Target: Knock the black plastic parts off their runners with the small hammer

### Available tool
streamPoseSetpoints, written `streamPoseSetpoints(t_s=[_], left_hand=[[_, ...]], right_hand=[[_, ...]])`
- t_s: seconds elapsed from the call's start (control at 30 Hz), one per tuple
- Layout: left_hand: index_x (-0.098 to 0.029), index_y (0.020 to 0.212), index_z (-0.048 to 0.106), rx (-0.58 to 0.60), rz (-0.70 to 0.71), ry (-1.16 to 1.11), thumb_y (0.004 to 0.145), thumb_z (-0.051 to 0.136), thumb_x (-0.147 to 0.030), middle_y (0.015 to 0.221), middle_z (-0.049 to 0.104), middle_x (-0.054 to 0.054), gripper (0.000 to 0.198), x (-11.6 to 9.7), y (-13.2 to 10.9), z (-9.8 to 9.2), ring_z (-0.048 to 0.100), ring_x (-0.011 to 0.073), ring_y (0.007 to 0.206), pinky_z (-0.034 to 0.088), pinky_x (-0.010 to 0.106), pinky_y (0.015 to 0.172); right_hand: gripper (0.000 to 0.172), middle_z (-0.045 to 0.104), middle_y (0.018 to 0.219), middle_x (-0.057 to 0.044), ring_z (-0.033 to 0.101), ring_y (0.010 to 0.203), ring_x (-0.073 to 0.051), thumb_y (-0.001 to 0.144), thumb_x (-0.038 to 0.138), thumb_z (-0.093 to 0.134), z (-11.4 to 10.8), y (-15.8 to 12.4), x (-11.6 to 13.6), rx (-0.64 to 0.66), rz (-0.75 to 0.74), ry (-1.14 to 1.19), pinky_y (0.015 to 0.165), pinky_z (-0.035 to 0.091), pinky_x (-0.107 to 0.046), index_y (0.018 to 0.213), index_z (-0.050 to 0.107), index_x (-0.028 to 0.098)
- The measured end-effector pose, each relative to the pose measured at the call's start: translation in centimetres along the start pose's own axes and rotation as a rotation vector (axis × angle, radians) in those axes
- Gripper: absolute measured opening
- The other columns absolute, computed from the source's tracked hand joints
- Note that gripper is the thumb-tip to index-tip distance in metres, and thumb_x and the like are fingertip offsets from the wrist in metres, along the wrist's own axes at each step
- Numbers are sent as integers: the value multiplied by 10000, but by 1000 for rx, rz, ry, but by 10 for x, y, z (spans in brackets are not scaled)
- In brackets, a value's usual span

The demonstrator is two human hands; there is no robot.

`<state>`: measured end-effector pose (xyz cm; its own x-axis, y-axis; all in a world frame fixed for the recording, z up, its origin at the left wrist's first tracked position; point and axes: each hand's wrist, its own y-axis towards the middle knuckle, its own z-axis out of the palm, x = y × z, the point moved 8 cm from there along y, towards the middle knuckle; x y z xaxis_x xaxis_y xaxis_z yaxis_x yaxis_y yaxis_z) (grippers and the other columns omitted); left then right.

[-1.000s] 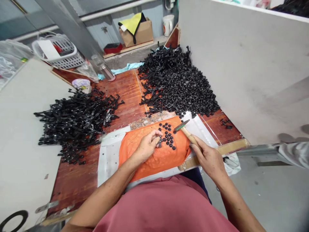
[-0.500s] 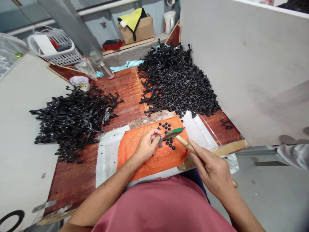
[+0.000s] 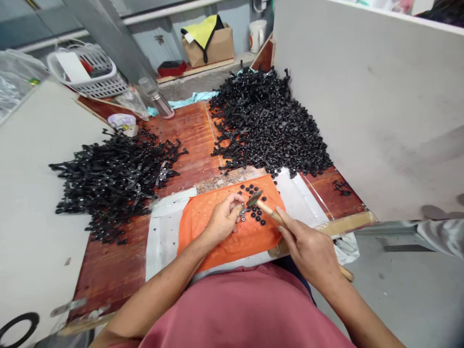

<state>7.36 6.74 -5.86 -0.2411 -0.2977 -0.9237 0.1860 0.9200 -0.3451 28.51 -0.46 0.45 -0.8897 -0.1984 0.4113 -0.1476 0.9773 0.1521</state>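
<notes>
Gripping one hammer [image 3: 266, 208] by its smooth wooden handle, the right hand [image 3: 310, 246] is holding its tapered head just right of the left hand's [image 3: 224, 217] fingertips. Those left fingers are pinching one small, branching black part [image 3: 242, 213] over one wrinkled orange cloth [image 3: 250, 241]. At least a dozen round black discs [image 3: 253, 215] are lying beyond and right of them; two tangled black heaps [image 3: 271, 125] are spreading farther out, one leftward, one beyond.
</notes>
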Motion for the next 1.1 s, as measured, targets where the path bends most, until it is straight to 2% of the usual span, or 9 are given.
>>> streamPoseSetpoints(t_s=[0.1, 0.3, 0.47, 0.57, 0.63, 0.73, 0.83, 0.93, 1.1], left_hand=[[-218, 1108, 496, -4, 15, -182, 894, 623, -518, 618, 564, -81, 389, -9, -8, 4, 468, 72, 398, 390, 167, 404], [-208, 1167, 451, 81, 24, -281, 912, 625, -540, 688, 601, -56, 453, -12, -34, 24, 564, 100, 559, 471, 211, 585], [-204, 1004, 562, 126, 125, 290, 989, 490, -421, 700, 624, -4, 229, -18, -51, 10, 586, 160, 630, 479, 295, 649], [-201, 948, 643, -73, 413, 696, 980, 517, -332, 900, 690, 66, 184, -51, -63, -5, 615, 232, 888, 478, 379, 841], [-200, 1017, 652, -7, 525, 737, 985, 511, -311, 1038, 696, 88, 183, -63, -70, 5, 612, 252, 1004, 471, 397, 913], [-196, 1092, 628, 204, 442, 611, 1007, 459, -282, 963, 704, 53, 208, -58, -68, 23, 650, 202, 890, 508, 323, 827], [-206, 1158, 633, 252, 315, 430, 1016, 432, -272, 974, 733, 24, 256, -49, -57, 24, 686, 168, 870, 523, 269, 811], [-213, 1115, 676, 104, 264, 396, 1017, 436, -317, 1001, 757, 18, 279, -43, -35, 2, 705, 175, 922, 526, 263, 844], [-252, 1162, 707, -96, 265, 562, 1008, 455, -325, 1042, 789, 10, 305, -37, -8, -21, 734, 191, 933, 524, 288, 870]], right_hand=[[324, 765, 947, -26, 694, 731, -167, 1022, 350, 515, -5, 11, 1, -74, 82, 345, 665, 501, -258, 1299, 642, 240], [67, 686, 798, 47, 625, 717, -130, 925, 265, 625, 31, 28, 39, 155, 96, 809, 690, 469, -221, 965, 664, 228], [206, 497, 630, 64, 465, 581, -98, 936, 241, 555, 34, 24, 37, 129, 108, 751, 567, 353, -221, 733, 556, 211], [177, 462, 645, 62, 442, 597, -102, 928, 265, 563, 35, 21, 36, 206, 99, 783, 561, 334, -222, 761, 562, 206], [118, 509, 685, 54, 478, 633, -109, 916, 243, 561, 36, 20, 41, 240, 69, 834, 593, 366, -217, 811, 594, 202], [117, 553, 706, 46, 508, 643, -113, 923, 242, 560, 36, 22, 44, 183, 69, 852, 609, 393, -214, 827, 615, 204], [117, 654, 808, 27, 594, 731, -136, 945, 273, 571, 35, 23, 39, 134, 94, 875, 684, 450, -222, 949, 672, 213], [232, 726, 1024, -6, 657, 917, -179, 947, 311, 594, 32, 21, 16, 63, 151, 877, 820, 485, -254, 1148, 676, 227], [303, 718, 901, -5, 643, 814, -191, 929, 391, 617, 32, 1, -46, -87, 346, 714, 747, 488, -270, 1167, 669, 210]])
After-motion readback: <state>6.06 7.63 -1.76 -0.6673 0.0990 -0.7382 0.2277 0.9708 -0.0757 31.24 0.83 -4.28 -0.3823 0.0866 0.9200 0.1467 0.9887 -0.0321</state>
